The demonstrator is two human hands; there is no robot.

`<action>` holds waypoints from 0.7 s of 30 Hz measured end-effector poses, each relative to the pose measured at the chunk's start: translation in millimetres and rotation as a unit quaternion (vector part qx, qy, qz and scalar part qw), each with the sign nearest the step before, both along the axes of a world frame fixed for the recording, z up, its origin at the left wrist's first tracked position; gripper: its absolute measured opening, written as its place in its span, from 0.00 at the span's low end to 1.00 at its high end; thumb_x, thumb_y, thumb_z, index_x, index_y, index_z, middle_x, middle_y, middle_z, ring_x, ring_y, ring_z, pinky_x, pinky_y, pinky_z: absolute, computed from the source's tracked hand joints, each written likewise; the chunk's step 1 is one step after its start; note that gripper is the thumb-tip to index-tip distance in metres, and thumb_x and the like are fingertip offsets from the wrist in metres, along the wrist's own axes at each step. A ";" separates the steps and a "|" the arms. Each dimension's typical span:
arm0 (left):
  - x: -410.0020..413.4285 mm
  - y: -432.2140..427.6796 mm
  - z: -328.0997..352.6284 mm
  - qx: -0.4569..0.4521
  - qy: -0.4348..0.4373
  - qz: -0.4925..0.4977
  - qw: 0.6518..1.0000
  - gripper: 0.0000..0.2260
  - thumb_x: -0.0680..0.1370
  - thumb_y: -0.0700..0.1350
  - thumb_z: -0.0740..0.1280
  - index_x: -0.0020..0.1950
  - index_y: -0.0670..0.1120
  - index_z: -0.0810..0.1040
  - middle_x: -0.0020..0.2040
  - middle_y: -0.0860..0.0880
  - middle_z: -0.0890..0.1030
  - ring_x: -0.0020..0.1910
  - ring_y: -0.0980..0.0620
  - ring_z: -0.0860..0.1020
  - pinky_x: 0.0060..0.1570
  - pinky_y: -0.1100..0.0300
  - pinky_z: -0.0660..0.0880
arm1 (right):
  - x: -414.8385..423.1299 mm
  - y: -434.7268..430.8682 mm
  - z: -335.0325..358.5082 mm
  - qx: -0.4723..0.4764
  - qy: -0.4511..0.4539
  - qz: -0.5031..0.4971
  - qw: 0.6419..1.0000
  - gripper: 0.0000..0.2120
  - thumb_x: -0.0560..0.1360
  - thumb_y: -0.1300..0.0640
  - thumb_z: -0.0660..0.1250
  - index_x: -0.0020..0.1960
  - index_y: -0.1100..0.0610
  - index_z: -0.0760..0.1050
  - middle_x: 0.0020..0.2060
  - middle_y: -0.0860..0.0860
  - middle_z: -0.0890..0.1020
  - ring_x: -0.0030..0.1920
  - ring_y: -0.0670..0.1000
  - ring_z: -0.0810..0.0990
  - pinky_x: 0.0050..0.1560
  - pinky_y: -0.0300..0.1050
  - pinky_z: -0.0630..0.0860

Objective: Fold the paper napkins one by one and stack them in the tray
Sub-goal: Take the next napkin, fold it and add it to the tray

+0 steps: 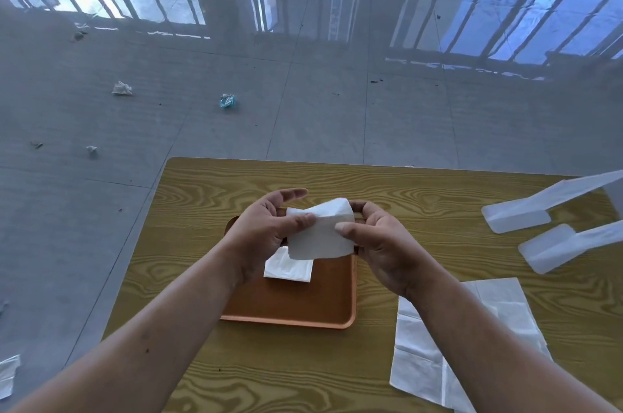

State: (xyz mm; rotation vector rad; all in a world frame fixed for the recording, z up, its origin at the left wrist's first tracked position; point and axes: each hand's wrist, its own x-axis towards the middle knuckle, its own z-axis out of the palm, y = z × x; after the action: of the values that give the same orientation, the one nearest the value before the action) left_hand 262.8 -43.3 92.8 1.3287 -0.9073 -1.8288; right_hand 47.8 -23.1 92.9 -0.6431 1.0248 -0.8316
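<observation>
A white paper napkin (pixel 320 233), folded into a small rectangle, is held in the air above the far part of the orange-brown tray (pixel 296 308). My left hand (pixel 266 227) pinches its left edge and my right hand (pixel 377 244) pinches its right edge. Under it, a folded white napkin (pixel 288 266) lies in the tray's far left part, partly hidden by my left wrist. Unfolded white napkins (pixel 448 338) lie flat on the table to the right of the tray, partly under my right forearm.
The tray sits on a wood-grain table (pixel 209 196) whose left and far edges are in view. Two translucent white plastic pieces (pixel 539 230) lie at the table's right side. Crumpled paper scraps (pixel 122 88) are scattered on the grey floor beyond.
</observation>
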 end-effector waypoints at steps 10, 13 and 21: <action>-2.5 -3.9 0.4 -0.081 -0.132 -0.041 0.987 0.16 0.74 0.33 0.77 0.58 0.47 0.83 0.43 0.47 0.87 0.43 0.52 0.85 0.38 0.65 0.79 | -3.3 -8.5 3.2 -0.094 0.138 0.008 0.986 0.22 0.78 0.72 0.68 0.68 0.56 0.75 0.44 0.61 0.87 0.45 0.53 0.85 0.48 0.41 0.82; -1.4 -3.0 -0.6 -0.152 -0.278 -0.069 0.946 0.06 0.74 0.42 0.79 0.47 0.52 0.86 0.44 0.53 0.87 0.44 0.52 0.84 0.43 0.59 0.80 | -2.7 -10.0 6.1 -0.170 0.313 0.045 0.933 0.09 0.78 0.65 0.70 0.52 0.52 0.84 0.46 0.57 0.87 0.45 0.55 0.84 0.48 0.49 0.82; 0.0 -5.6 8.8 -0.094 -0.085 -0.029 0.991 0.05 0.75 0.42 0.76 0.46 0.42 0.83 0.45 0.51 0.85 0.43 0.54 0.82 0.37 0.65 0.78 | -8.1 -19.9 8.6 -0.102 0.158 0.045 0.981 0.09 0.71 0.55 0.74 0.48 0.57 0.83 0.44 0.57 0.85 0.45 0.50 0.83 0.46 0.42 0.78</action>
State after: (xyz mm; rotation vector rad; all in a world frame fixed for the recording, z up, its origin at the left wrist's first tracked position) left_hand 262.8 -48.9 101.6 1.3643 -1.1898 -1.6449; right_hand 39.6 -42.9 101.5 -1.0129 1.1949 -0.7746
